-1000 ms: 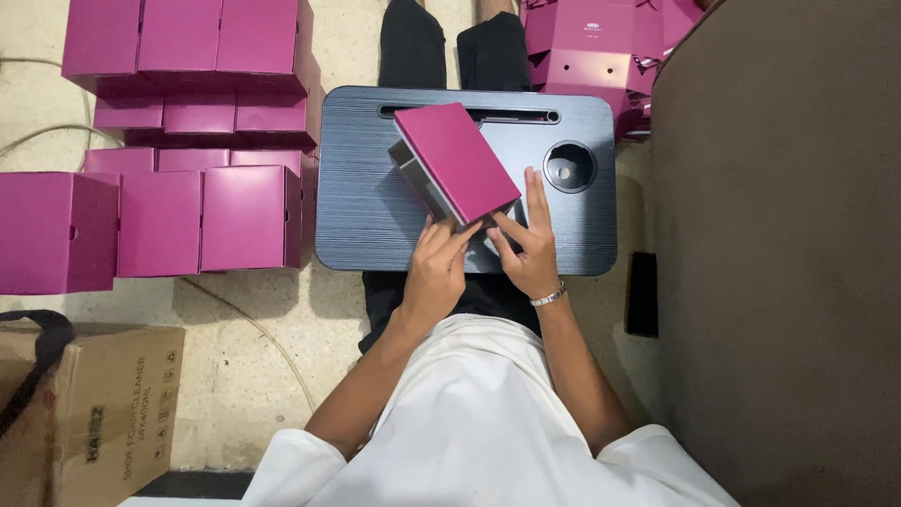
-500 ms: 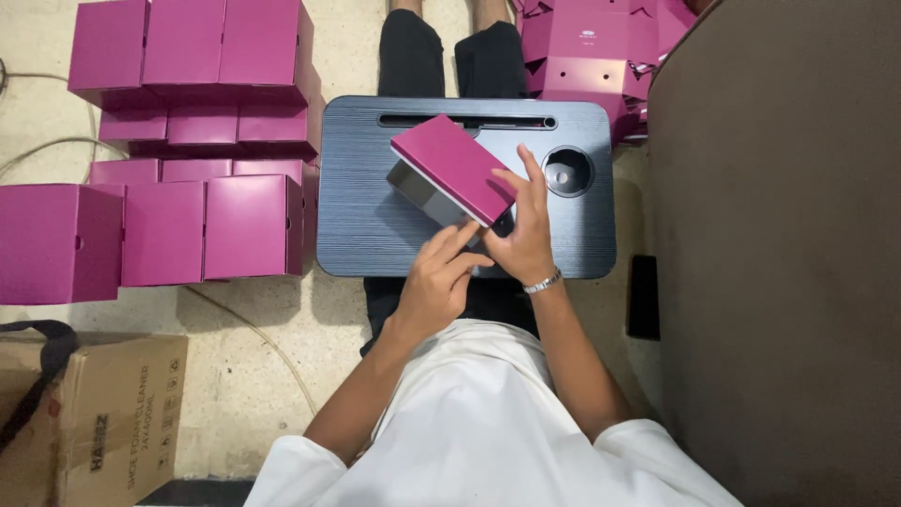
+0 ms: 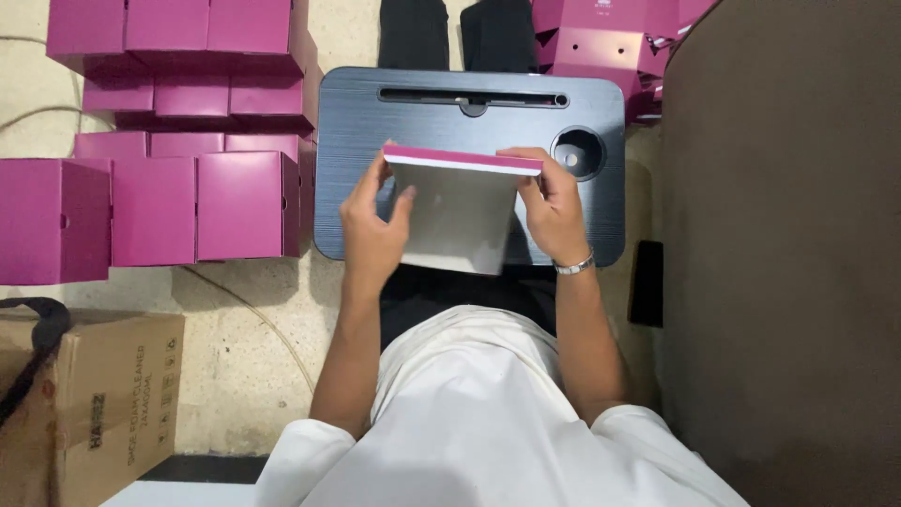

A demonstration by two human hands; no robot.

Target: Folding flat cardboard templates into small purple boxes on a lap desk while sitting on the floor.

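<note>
Flat magenta carton (image 3: 460,211), grey inside, is held tilted above the lap bench (image 3: 357,131). Left hand (image 3: 371,230) and right hand (image 3: 554,207) have fingers closed on its side edges. It looks light, thin and easily creased, best gripped along those edges.

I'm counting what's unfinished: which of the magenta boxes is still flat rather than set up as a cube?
The flat box held between left hand and right hand over the lap tray; the stacked boxes are all assembled.

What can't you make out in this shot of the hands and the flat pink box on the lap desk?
Head view only:
- Flat box: its pink outer face is turned away; only the grey side shows.
- Left hand and right hand: palms hidden.
- Lap desk: near middle covered by the box.
- Legs: cut off by the top edge.
</note>
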